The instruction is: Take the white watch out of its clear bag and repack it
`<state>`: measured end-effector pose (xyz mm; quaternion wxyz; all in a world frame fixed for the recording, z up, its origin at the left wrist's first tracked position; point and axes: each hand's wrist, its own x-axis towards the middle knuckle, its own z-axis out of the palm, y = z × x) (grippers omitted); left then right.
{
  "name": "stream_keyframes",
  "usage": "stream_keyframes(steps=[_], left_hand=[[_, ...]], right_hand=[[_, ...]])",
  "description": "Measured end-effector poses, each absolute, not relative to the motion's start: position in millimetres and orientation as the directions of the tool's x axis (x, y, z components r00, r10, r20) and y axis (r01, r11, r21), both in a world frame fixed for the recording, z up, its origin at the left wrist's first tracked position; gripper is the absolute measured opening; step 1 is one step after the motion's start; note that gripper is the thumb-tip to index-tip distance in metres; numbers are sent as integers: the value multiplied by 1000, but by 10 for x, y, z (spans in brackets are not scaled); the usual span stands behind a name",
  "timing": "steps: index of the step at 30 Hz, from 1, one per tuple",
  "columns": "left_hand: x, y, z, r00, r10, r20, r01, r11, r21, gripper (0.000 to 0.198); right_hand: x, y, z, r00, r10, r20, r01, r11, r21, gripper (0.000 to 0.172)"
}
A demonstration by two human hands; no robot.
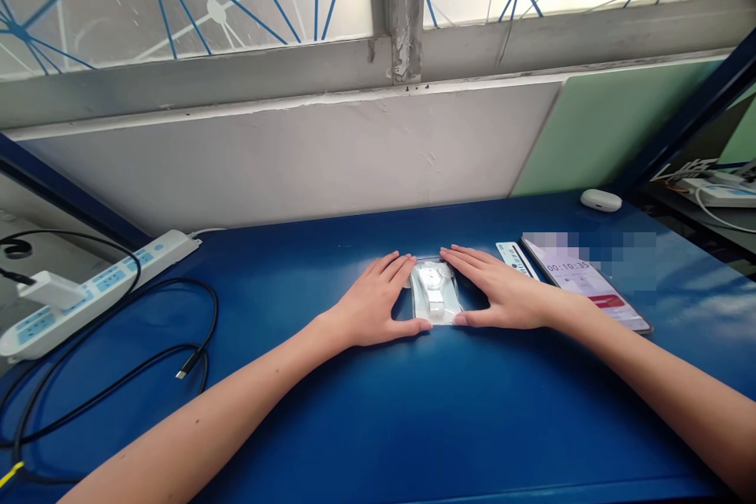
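Note:
A clear plastic bag (435, 287) lies flat on the blue tabletop (378, 409), and a pale, silvery item that looks like a wristwatch shows inside it. My left hand (378, 301) rests on the bag's left edge, its fingers stretched forward and its thumb at the near corner. On the other side, my right hand (499, 289) touches the right edge with fingers extended and thumb at the near right corner. Both hands lie with thumb and fingers apart, framing the bag.
Beyond my right wrist lie a phone (591, 283) showing a timer and a light printed card (515, 258). A white earbud case (601, 200) sits at the back right. At left are a power strip (112, 283) and a looped black cable (216, 307). A wall panel (295, 157) borders the back.

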<state>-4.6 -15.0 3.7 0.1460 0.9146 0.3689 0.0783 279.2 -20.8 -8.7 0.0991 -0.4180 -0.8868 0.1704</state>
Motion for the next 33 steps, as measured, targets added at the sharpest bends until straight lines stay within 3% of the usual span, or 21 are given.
stream_keyframes(steps=[33], left_hand=[[-37, -152, 39, 711, 703, 13, 671, -684, 285, 98]], right_hand=[[2773, -206, -89, -631, 775, 39, 722, 605, -334, 101]])
